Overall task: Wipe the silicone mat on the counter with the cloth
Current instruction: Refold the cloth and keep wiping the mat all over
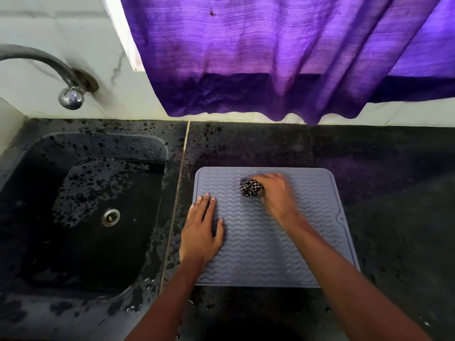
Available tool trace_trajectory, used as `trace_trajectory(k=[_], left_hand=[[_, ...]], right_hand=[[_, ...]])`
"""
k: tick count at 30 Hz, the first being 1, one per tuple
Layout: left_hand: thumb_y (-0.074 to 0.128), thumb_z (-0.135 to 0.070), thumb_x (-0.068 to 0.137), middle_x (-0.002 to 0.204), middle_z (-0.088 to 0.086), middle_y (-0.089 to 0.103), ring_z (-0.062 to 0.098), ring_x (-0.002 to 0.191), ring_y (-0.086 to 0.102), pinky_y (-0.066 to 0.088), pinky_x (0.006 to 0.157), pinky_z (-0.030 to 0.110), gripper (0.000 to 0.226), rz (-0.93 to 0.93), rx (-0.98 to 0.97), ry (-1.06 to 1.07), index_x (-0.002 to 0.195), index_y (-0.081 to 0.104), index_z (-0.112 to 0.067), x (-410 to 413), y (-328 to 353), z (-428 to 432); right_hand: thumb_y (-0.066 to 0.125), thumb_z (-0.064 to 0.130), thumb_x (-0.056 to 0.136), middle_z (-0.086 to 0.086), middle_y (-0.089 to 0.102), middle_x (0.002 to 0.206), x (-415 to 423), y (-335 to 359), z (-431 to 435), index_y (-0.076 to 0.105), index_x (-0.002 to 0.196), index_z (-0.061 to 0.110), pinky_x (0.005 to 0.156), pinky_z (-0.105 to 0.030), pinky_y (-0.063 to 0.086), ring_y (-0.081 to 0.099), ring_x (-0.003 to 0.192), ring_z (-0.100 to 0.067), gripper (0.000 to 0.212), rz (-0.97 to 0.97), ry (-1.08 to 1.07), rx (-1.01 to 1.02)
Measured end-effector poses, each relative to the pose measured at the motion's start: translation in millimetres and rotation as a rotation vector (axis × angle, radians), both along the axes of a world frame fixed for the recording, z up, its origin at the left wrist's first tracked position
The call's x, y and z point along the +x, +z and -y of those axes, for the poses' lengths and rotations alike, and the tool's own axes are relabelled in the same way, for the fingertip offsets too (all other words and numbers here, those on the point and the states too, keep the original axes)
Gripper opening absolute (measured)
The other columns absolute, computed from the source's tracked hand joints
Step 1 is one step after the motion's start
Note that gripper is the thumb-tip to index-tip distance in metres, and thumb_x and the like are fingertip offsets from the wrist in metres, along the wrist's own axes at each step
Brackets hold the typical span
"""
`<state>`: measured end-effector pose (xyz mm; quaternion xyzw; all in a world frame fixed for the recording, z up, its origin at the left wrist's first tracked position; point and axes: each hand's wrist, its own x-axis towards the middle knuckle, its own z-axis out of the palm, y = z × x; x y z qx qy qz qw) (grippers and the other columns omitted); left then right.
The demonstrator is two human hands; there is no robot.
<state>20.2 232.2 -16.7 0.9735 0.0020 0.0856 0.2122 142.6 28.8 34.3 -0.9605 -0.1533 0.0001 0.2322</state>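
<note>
A grey silicone mat (256, 252) with wavy ridges lies flat on the dark counter (394, 193), just right of the sink. My left hand (202, 230) rests flat on the mat's left edge, fingers spread and pressing down. My right hand (275, 193) is on the mat's far middle part, closed on a bunched black-and-white checked cloth (250, 187) that touches the mat. The cloth sticks out to the left of my fingers. My right hand looks slightly blurred.
A dark, wet sink (86, 212) with a metal drain (110, 217) sits to the left. A metal tap (69, 92) juts from the white tiled wall. A purple curtain (283, 57) hangs above the counter's back edge.
</note>
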Motion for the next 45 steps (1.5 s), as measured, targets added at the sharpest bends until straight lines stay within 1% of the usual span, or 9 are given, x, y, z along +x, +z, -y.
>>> trace_trajectory(k=[4,15,19,23,26,29,35,40,45], left_hand=[[0.042,-0.040,0.100,0.161,0.006,0.035,0.021,0.150,0.030,0.025,0.122,0.043,0.060,-0.002,0.000,-0.008,0.151,0.042,-0.009,0.5,-1.0,-0.4],[0.039,-0.043,0.098,0.158,0.009,0.039,0.022,0.148,0.032,0.019,0.125,0.037,0.063,-0.034,-0.002,0.017,0.148,0.044,-0.005,1.9,4.6,2.1],[0.038,-0.042,0.098,0.160,0.010,0.034,0.023,0.147,0.031,0.028,0.122,0.039,0.067,-0.051,-0.069,0.048,0.152,0.033,-0.004,0.9,12.0,4.0],[0.034,-0.027,0.097,0.164,0.014,0.023,0.026,0.149,0.030,0.040,0.115,0.040,0.066,-0.018,-0.209,0.070,0.156,0.015,-0.006,-0.3,18.1,4.8],[0.033,-0.014,0.091,0.166,0.014,0.013,0.026,0.151,0.025,0.038,0.114,0.033,0.071,-0.011,-0.269,0.078,0.158,0.008,-0.010,-1.6,18.7,3.0],[0.037,-0.006,0.087,0.167,0.014,0.010,0.027,0.151,0.026,0.034,0.113,0.027,0.077,-0.029,-0.302,0.098,0.158,0.007,-0.008,-2.6,18.8,2.3],[0.027,-0.014,0.086,0.166,0.016,0.012,0.034,0.150,0.027,0.039,0.115,0.045,0.075,-0.016,-0.262,0.126,0.158,0.008,-0.007,-1.9,16.3,3.4],[0.028,-0.011,0.083,0.164,0.019,0.019,0.032,0.150,0.026,0.036,0.117,0.048,0.077,-0.032,-0.246,0.140,0.158,0.008,-0.003,-1.2,15.7,3.3],[0.031,-0.010,0.082,0.160,0.020,0.028,0.030,0.146,0.028,0.038,0.115,0.052,0.077,-0.029,-0.213,0.115,0.156,0.012,-0.001,-1.3,16.8,5.5]], right_hand=[[0.067,-0.006,0.074,-0.001,0.069,0.113,-6.8,0.5,-25.8,0.067,0.118,0.027,0.091,-0.036,0.045,0.056,0.104,-0.026,0.055,-0.011,0.011,-0.053],[0.060,-0.004,0.066,-0.001,0.070,0.104,1.0,8.5,-67.7,0.069,0.110,0.028,0.089,-0.039,0.047,0.059,0.099,-0.028,0.055,-0.088,0.038,-0.034],[0.061,-0.005,0.066,-0.004,0.070,0.105,0.5,18.7,-88.3,0.070,0.110,0.025,0.090,-0.038,0.047,0.059,0.099,-0.029,0.054,-0.098,0.070,0.022],[0.064,-0.006,0.067,-0.009,0.072,0.097,-7.5,23.8,-104.6,0.073,0.099,0.015,0.090,-0.038,0.047,0.064,0.093,-0.030,0.040,-0.080,0.093,-0.001],[0.064,-0.001,0.061,-0.002,0.071,0.087,-7.6,25.8,-112.0,0.070,0.089,0.025,0.084,-0.041,0.049,0.063,0.086,-0.027,0.038,-0.124,0.066,-0.020],[0.065,0.003,0.064,0.000,0.070,0.090,-17.3,21.7,-117.4,0.068,0.091,0.028,0.086,-0.038,0.048,0.062,0.089,-0.026,0.036,-0.154,0.081,-0.050],[0.065,0.002,0.069,-0.007,0.070,0.087,-21.5,31.0,-112.0,0.071,0.086,0.020,0.082,-0.037,0.049,0.062,0.086,-0.028,0.025,-0.145,0.110,-0.045],[0.074,0.004,0.072,-0.005,0.069,0.114,-42.0,18.5,-104.2,0.066,0.119,0.024,0.099,-0.035,0.043,0.058,0.106,-0.026,0.052,-0.150,0.102,-0.048],[0.072,0.003,0.074,-0.003,0.067,0.112,-46.5,23.4,-91.2,0.065,0.122,0.025,0.096,-0.034,0.043,0.054,0.105,-0.026,0.053,-0.125,0.066,-0.034]])
